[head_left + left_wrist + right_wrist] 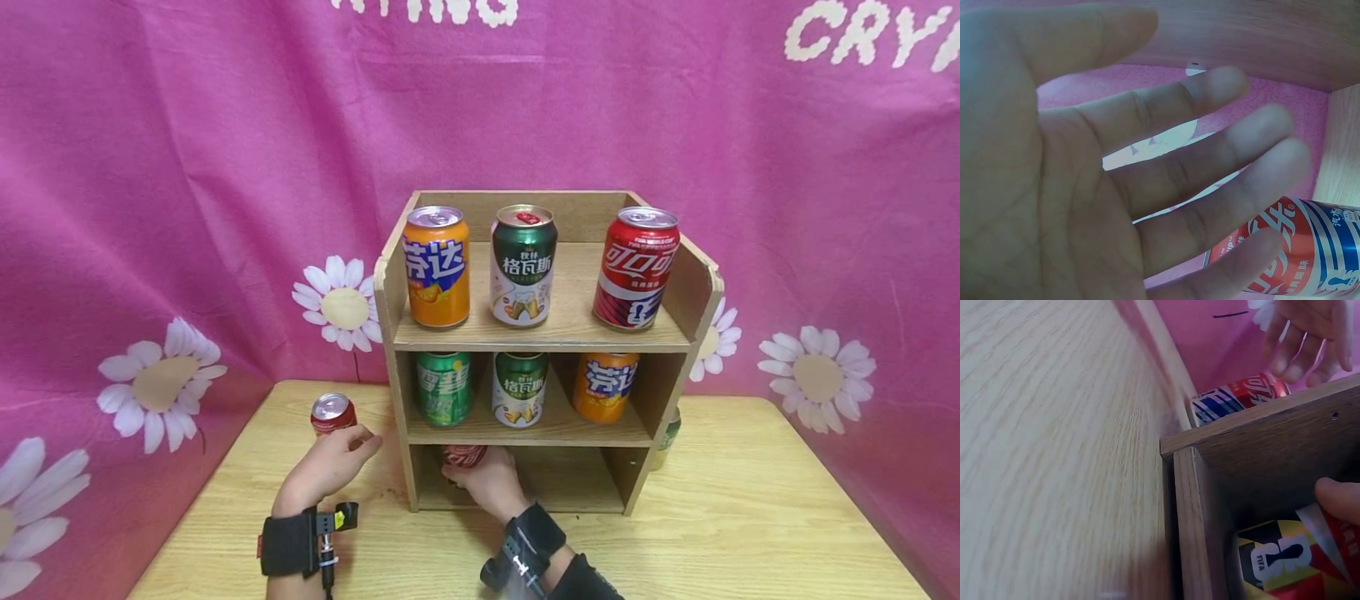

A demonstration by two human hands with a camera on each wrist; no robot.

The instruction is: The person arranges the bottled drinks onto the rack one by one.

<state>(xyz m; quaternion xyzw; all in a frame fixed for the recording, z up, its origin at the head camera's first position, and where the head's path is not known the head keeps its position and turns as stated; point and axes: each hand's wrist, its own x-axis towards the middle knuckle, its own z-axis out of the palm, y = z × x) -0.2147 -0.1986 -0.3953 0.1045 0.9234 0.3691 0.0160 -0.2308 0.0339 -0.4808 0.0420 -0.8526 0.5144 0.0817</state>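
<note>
My right hand (495,485) reaches into the left end of the bottom level of a small wooden shelf (543,340). It grips a red soda can (463,455), whose lower part shows a yellow, black and red print in the right wrist view. Outside the shelf, on the left, my left hand (330,462) hovers with fingers spread and nothing in them. A second red soda can (332,410) stands upright on the table just beyond that hand, partly hidden by it in the head view; its blue-striped side (1329,250) appears in the left wrist view.
The top level holds an orange can (438,292), a green-and-white can (522,271) and a red can (637,267). On the middle level stand a green can (444,390), another green-and-white can (520,392) and an orange can (606,388). Another can (666,437) sits behind the shelf's right side.
</note>
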